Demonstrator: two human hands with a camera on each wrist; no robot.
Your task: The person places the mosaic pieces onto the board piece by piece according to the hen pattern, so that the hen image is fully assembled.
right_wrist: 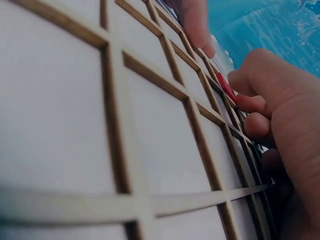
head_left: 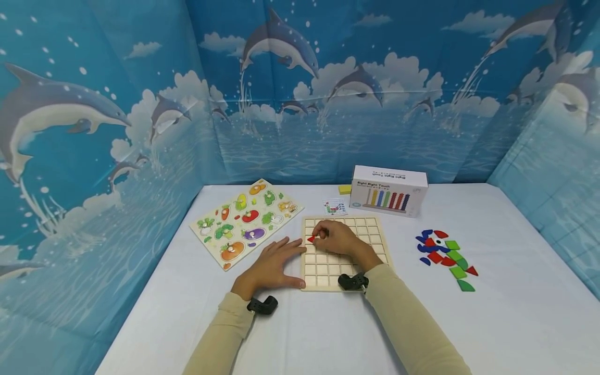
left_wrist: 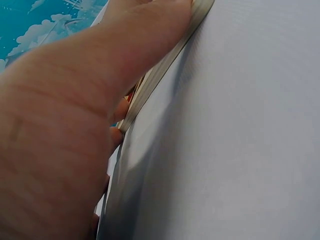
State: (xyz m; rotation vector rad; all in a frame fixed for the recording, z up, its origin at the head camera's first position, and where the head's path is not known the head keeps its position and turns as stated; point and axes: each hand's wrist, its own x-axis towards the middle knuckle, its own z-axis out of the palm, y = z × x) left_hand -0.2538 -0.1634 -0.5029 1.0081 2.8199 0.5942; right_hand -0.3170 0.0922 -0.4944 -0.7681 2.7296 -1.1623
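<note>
My right hand [head_left: 338, 238] pinches a red piece [head_left: 310, 239] over the grid board [head_left: 370, 229], near its left edge; my left hand [head_left: 272, 265] rests flat, fingers straight, against that edge.

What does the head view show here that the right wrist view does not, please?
Only the head view shows the left hand resting flat at the grid board's edge, the vegetable peg puzzle, the white abacus box and the loose coloured shape tiles. Only the right wrist view shows the grid's raised wooden ribs up close. Both show the right hand pinching a red tile over the wooden grid board.
</note>
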